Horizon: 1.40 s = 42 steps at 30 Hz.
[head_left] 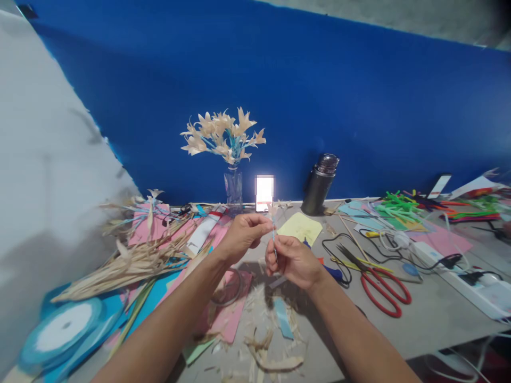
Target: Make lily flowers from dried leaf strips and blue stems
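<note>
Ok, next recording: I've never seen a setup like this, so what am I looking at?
There is no machine: this single picture comes from a head-worn camera looking forward and down at a person's bare hands. The left hand pinches a thin stem with a pale tip, while the right hand grips it lower down. Around them on the table are red-handled scissors, a bundle of dried strips and a blue-and-white roll. Further back are a dark flask and a clear vase of pale flowers.

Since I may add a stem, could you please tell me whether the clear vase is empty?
Not empty: pale blooms on blue stems spread above the clear vase. I cannot tell whether it contains water.
</note>
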Motion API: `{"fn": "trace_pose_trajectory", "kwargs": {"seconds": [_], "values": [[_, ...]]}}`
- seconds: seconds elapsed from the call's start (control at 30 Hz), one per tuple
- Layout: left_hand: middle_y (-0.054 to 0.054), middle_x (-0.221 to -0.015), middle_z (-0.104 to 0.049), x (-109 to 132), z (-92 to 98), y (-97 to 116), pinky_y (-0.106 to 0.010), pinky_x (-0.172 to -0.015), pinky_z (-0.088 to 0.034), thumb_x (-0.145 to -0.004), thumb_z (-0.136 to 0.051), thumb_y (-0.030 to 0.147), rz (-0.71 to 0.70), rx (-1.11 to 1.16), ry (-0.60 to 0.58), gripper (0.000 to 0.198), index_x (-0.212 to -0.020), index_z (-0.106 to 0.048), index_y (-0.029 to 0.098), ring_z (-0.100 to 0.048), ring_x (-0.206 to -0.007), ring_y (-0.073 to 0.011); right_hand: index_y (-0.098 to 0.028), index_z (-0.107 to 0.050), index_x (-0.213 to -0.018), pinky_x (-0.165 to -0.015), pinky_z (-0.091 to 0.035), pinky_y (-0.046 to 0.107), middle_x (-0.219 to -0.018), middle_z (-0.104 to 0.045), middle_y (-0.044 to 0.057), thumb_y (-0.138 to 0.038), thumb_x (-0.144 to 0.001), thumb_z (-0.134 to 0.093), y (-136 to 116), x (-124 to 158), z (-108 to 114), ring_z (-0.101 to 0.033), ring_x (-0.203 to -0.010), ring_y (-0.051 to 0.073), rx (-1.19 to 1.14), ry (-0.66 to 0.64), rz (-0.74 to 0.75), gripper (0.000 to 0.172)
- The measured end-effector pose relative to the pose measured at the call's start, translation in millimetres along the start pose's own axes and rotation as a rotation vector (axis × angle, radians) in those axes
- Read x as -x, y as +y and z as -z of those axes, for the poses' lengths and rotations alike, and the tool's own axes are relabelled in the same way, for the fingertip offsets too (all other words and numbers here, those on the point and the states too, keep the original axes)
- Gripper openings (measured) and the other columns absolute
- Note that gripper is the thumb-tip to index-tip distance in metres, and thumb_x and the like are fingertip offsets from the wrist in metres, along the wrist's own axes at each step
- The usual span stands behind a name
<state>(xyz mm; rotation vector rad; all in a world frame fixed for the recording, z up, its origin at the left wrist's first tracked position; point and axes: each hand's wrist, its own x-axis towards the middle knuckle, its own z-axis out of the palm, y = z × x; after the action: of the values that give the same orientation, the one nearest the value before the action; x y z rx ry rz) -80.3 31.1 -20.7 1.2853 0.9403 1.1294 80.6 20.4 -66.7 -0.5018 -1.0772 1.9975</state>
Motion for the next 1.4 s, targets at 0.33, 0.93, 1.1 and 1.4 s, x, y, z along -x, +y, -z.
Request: {"fn": "trace_pose_trajectory", "kwargs": {"seconds": [0.33,0.93,1.1,1.4], "values": [[0.008,-0.050,-0.045,-4,5.1,-4,-0.019,-0.040,-0.017,-0.065,-0.085,0.044,0.037,0.044,-0.036,0.039,-0.067,-0.059,0.015,-0.030,-0.040,-0.0022,-0.015,-0.068,-0.076,-0.054,-0.050,0.022,-0.056,-0.060,-0.005,-0.040,-0.069,-0.090,-1,-3,0,-0.052,-0.047,0.007,-0.035,0.103,0.041,0.034],[0.007,-0.051,-0.043,-9,21.9,-11,-0.020,-0.043,-0.020,-0.066,-0.085,0.038,-0.015,-0.002,-0.187,0.032,-0.069,-0.065,0.013,-0.031,-0.043,-0.0033,-0.015,-0.067,-0.074,-0.054,-0.045,0.024,-0.059,-0.059,-0.003,-0.045,-0.073,-0.086,8,-3,0,-0.051,-0.051,0.008,-0.103,0.013,-0.013,0.036],[0.008,-0.050,-0.041,-8,19.7,-8,-0.020,-0.043,-0.017,-0.067,-0.085,0.041,-0.007,0.030,-0.116,0.035,-0.065,-0.061,0.015,-0.029,-0.042,-0.0028,-0.014,-0.070,-0.080,-0.054,-0.045,0.020,-0.063,-0.064,-0.002,-0.041,-0.067,-0.091,7,-4,-2,-0.053,-0.051,0.007,-0.017,0.198,0.102,0.036],[0.010,-0.048,-0.038,-11,7.9,-16,-0.020,-0.041,-0.016,-0.063,-0.086,0.047,-0.021,0.120,0.014,0.044,-0.063,-0.056,0.016,-0.026,-0.039,-0.0023,-0.014,-0.070,-0.080,-0.055,-0.047,0.022,-0.062,-0.063,-0.002,-0.043,-0.072,-0.087,5,-4,1,-0.054,-0.054,0.008,-0.030,0.138,0.051,0.034]]}}
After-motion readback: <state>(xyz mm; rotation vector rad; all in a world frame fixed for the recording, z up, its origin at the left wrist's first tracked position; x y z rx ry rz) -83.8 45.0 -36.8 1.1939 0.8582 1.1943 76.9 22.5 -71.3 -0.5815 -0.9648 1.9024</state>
